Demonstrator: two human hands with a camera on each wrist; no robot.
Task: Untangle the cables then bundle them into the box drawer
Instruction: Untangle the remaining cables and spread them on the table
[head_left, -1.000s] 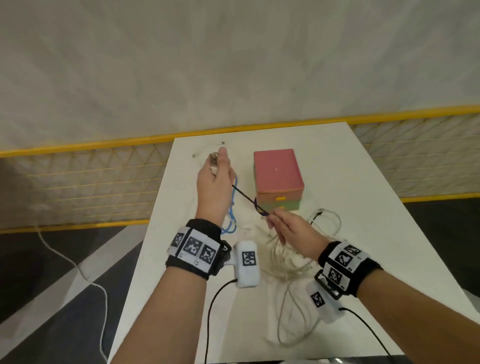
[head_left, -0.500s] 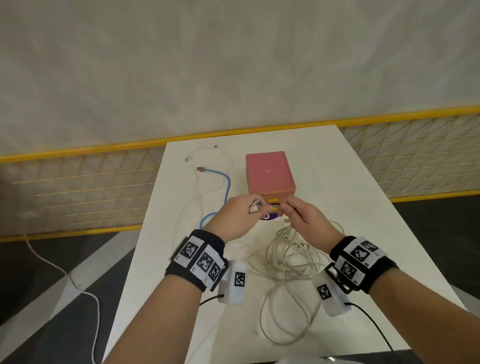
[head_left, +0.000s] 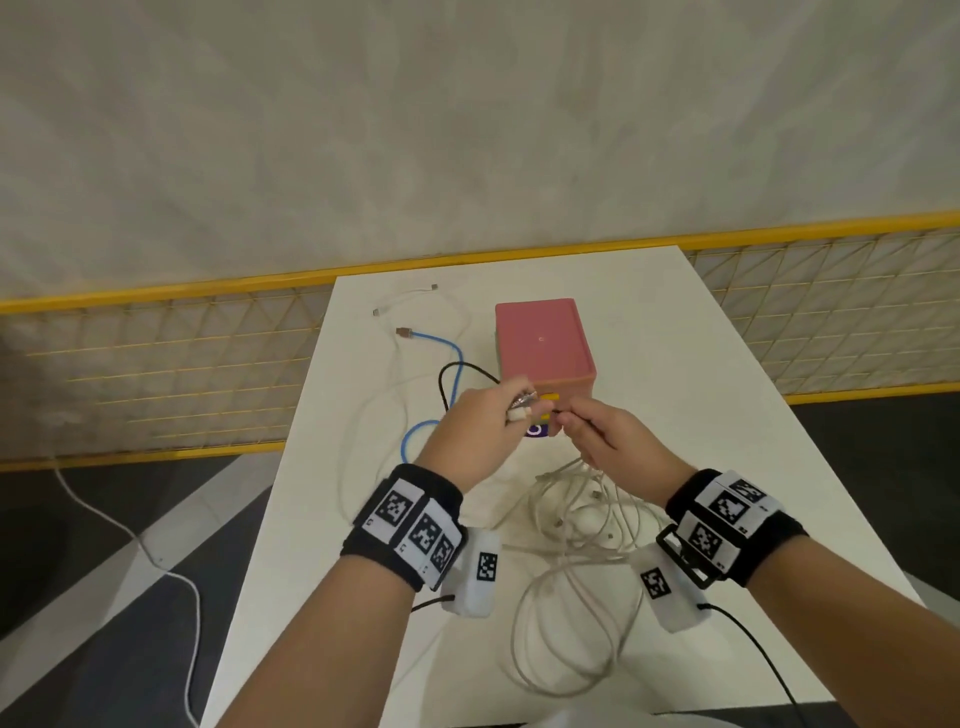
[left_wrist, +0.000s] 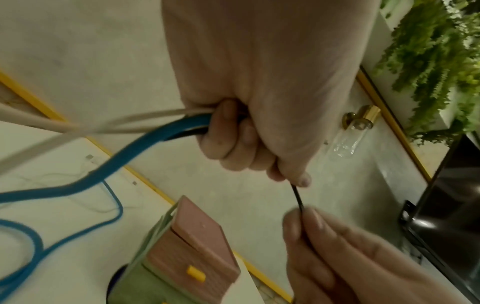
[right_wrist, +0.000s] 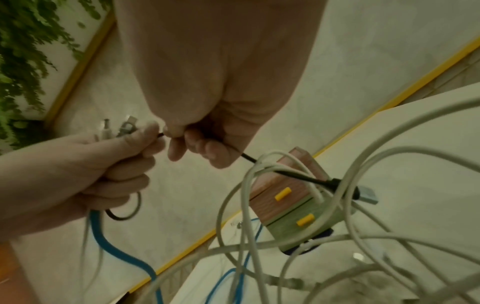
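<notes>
White tabletop (head_left: 753, 467) carries everything, and at its near edge a loose tangle of pale grey-white cables (head_left: 576, 571) sprawls in overlapping loops, partly under the right wrist.

Just beyond it both hands meet in front of the box. The left hand (head_left: 483, 431) is clenched round a gathered bunch: a thick blue cable (left_wrist: 78, 185), pale leads and several metal plugs (right_wrist: 122, 127) poking out past the thumb. The right hand (head_left: 618, 441) pinches a thin black cable (right_wrist: 293, 173) between thumb and fingertips; its far end, with a dark plug, is threaded through white loops in the right wrist view.

To do this step well, I would judge it best to keep the left fist steady as an anchor and feed the black lead through slowly, lifting the white loops off the plug rather than tugging, since a hard pull would likely tighten the knot.

Behind the hands stands the small pink and green drawer box with yellow handles (head_left: 540, 348), drawers apparently closed. To its left the blue cable curves away beside a thin white cable (head_left: 405, 301) near the far left corner.

Beyond the table runs a yellow wire-mesh fence (head_left: 156, 364) before a pale wall; a white cord (head_left: 130, 530) trails on the dark floor at left.
</notes>
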